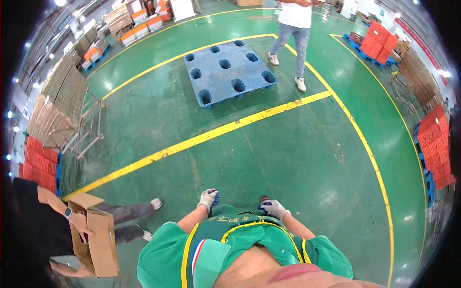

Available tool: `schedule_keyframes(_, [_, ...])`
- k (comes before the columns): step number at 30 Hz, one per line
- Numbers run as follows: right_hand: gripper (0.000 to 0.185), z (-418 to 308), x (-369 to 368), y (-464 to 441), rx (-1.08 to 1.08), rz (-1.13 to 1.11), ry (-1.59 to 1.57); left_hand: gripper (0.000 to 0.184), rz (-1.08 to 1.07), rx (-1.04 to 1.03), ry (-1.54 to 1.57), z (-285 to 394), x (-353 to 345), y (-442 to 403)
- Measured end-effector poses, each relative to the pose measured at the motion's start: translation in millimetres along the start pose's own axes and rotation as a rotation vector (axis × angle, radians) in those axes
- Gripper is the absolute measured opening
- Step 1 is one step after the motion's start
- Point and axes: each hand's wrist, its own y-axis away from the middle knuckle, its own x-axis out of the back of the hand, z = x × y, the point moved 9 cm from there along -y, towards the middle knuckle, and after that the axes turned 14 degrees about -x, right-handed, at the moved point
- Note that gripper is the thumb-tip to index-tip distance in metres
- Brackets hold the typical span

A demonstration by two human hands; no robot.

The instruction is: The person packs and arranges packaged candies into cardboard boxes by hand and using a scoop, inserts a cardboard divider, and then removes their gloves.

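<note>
My left hand (210, 198), in a pale grey glove with a blue palm, is in front of my waist with its fingers curled closed. My right hand (273, 208), gloved the same way, is also closed, a short way to the right. A small dark patch shows at its fingertips; I cannot tell whether it is part of the glove or a held thing. The insides of both hands are hidden. Between them is the dark green apron (240, 220) over my green shirt. Farther ahead, a blue plastic pallet (211, 65) with several round holes lies on the green floor.
At the lower left a person in black (36, 223) holds an open cardboard box (103, 245). Another person (294, 29) stands beside the pallet. Yellow lines (235, 126) mark the floor. Stacked cardboard (60, 96) is on the left; red crates (434, 144) are on the right.
</note>
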Motion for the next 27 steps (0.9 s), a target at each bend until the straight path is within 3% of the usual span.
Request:
schedule_keyframes(2, [0.025,2,18,-32,0.042,-0.049,0.024,0.003,0.083,0.037,0.165,-24,-4,6])
schedule_keyframes(4, [0.021,-21,45,-30,0.06,-0.07,0.02,0.01,0.158,-0.048,0.296,-22,-11,23])
schedule_keyframes(5, [0.02,-29,55,-34,0.092,-0.109,0.07,0.009,0.171,0.038,0.45,-18,-21,38])
schedule_keyframes(6, [0.017,-47,69,-27,0.156,-0.078,0.088,0.005,0.253,0.019,0.3,-5,-21,53])
schedule_keyframes(9, [0.017,-41,84,-52,0.049,-0.172,0.071,0.011,0.41,-0.08,0.018,8,-23,69])
schedule_keyframes(10, [0.016,-43,87,-51,0.022,-0.222,0.038,0.015,0.451,-0.095,0.028,23,-28,82])
schedule_keyframes(14, [0.017,-52,87,-32,0.022,-0.213,0.335,0.022,0.521,-0.122,-0.047,-20,-34,83])
schedule_keyframes(18, [0.025,-53,67,-44,0.239,-0.255,0.605,0.026,0.531,-0.175,-0.212,-35,-39,92])
schedule_keyframes(19, [0.027,-57,65,-42,0.263,-0.259,0.617,0.009,0.521,-0.218,-0.266,-8,-42,103])
schedule_keyframes(20, [0.028,-64,63,-41,0.295,-0.25,0.628,0.009,0.576,-0.29,-0.105,-56,-30,77])
schedule_keyframes(21, [0.028,-69,66,-38,0.318,-0.208,0.634,0.01,0.54,-0.132,0.182,2,-56,111])
schedule_keyframes(22, [0.028,-76,68,-38,0.348,-0.162,0.645,0.009,0.58,-0.156,0.242,1,-56,111])
schedule_keyframes(23, [0.029,-84,75,-31,0.331,-0.166,0.596,0.008,0.609,-0.161,0.075,-8,-48,106])
schedule_keyframes(24, [0.027,-83,77,-39,0.38,-0.135,0.574,0.008,0.574,-0.179,0.07,-6,-53,102])
schedule_keyframes(26, [0.025,-110,96,-5,0.268,-0.279,0.273,0.008,0.579,-0.129,0.203,-16,-58,109])
schedule_keyframes(27, [0.026,-145,104,14,0.34,-0.326,0.15,0.008,0.563,-0.126,0.208,-17,-50,104])
